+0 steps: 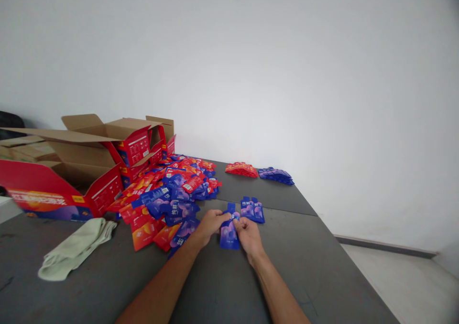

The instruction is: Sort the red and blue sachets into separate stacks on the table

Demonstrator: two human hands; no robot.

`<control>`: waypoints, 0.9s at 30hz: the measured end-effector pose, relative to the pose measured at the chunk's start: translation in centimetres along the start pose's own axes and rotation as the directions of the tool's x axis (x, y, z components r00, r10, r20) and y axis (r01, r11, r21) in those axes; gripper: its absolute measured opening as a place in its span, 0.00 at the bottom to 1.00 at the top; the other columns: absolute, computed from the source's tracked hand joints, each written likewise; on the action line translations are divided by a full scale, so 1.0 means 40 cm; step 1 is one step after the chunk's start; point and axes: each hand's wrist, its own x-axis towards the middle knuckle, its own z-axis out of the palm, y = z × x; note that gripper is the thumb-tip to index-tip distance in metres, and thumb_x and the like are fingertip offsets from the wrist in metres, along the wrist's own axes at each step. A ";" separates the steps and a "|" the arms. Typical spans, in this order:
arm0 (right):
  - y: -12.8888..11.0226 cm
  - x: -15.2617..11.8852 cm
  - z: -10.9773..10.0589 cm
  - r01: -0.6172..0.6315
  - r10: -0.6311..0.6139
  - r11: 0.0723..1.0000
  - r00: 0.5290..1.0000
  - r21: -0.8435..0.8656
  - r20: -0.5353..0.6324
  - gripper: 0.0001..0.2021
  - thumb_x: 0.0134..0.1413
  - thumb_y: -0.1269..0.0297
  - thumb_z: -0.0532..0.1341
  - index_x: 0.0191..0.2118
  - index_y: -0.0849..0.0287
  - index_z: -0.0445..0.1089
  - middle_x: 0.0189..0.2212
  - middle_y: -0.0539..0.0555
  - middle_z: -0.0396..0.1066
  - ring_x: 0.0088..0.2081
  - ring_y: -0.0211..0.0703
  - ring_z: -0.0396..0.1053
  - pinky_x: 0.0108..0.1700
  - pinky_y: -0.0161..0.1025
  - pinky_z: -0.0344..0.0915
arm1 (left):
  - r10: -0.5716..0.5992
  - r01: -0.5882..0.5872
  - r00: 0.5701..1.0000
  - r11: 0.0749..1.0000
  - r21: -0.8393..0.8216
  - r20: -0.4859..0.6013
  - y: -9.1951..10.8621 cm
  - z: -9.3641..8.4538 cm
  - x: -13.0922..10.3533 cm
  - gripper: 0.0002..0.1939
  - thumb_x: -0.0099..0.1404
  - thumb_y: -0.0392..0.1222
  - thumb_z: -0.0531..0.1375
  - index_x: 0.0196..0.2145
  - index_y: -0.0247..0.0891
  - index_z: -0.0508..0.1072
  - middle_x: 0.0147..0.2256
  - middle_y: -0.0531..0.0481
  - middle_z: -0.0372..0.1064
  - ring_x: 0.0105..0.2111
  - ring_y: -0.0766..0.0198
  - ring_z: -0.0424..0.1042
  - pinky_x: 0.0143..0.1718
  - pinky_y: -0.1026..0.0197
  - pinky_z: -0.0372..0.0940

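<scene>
Between my two hands is a blue sachet [229, 235] with a narrow neck and purple print, its neck pointing away from me. My left hand [211, 223] pinches its left edge near the neck. The right edge is gripped by my right hand [247, 233], thumb on top. Just beyond my right hand, two blue sachets [252, 210] lie side by side on the dark table. A mixed heap of red and blue sachets [179, 190] spreads out to the left of my left hand.
Farther back lie a fanned stack of red sachets [241, 169] and one of blue sachets [276, 175]. Open red cardboard boxes [103, 190] stand at the left, with a pale green cloth [77, 247] in front. The dark table [287, 262] ends at a slanting right edge; a white wall rises behind.
</scene>
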 end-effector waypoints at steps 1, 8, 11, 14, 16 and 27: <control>-0.001 0.002 -0.003 -0.001 0.001 1.000 1.000 0.011 -0.023 0.21 0.50 0.43 0.61 0.24 0.57 0.59 0.17 0.42 0.55 0.20 0.32 0.50 0.23 0.31 0.49 | -0.051 0.052 0.997 0.999 -0.013 0.059 -0.003 0.001 -0.001 0.19 0.49 0.55 0.66 0.27 0.35 0.70 0.21 0.54 0.65 0.21 0.67 0.65 0.23 0.65 0.58; -0.019 -0.016 0.004 -0.100 0.092 0.994 0.983 0.048 0.161 0.20 0.49 0.44 0.62 0.31 0.58 0.65 0.21 0.47 0.67 0.21 0.34 0.61 0.21 0.30 0.52 | 0.124 -0.130 0.983 0.991 -0.035 -0.135 -0.014 -0.007 0.020 0.17 0.51 0.53 0.64 0.25 0.33 0.70 0.21 0.53 0.66 0.20 0.70 0.63 0.22 0.67 0.58; -0.015 -0.020 0.013 -0.088 0.072 0.992 0.985 0.096 0.159 0.16 0.46 0.50 0.64 0.31 0.58 0.64 0.22 0.47 0.69 0.21 0.34 0.63 0.22 0.30 0.54 | 0.074 -0.082 0.989 0.995 -0.063 -0.127 -0.003 -0.012 0.012 0.18 0.51 0.54 0.64 0.27 0.34 0.71 0.22 0.53 0.67 0.21 0.68 0.66 0.24 0.66 0.61; -0.011 -0.015 0.010 -0.072 0.062 0.989 0.995 0.127 0.081 0.14 0.45 0.52 0.64 0.30 0.57 0.63 0.21 0.46 0.68 0.20 0.35 0.62 0.22 0.31 0.56 | -0.033 0.039 0.996 0.996 -0.078 0.078 0.006 -0.008 -0.008 0.17 0.47 0.47 0.67 0.31 0.34 0.71 0.25 0.51 0.71 0.24 0.66 0.70 0.27 0.63 0.66; -0.009 -0.010 0.004 -0.080 0.073 0.989 0.996 0.124 0.057 0.15 0.45 0.52 0.64 0.30 0.57 0.63 0.22 0.47 0.68 0.21 0.35 0.62 0.22 0.32 0.56 | -0.045 0.055 0.987 0.997 -0.060 0.157 0.004 0.000 -0.017 0.15 0.45 0.41 0.68 0.30 0.34 0.71 0.26 0.50 0.72 0.23 0.67 0.70 0.28 0.63 0.67; 0.047 0.033 -0.023 0.161 -0.210 0.926 0.972 -0.342 -0.110 0.21 0.50 0.62 0.59 0.51 0.61 0.66 0.37 0.57 0.74 0.38 0.48 0.71 0.45 0.44 0.67 | 0.073 -0.081 0.991 0.995 -0.062 -0.110 -0.046 0.028 0.016 0.16 0.47 0.33 0.63 0.36 0.36 0.67 0.19 0.57 0.67 0.17 0.69 0.66 0.20 0.67 0.59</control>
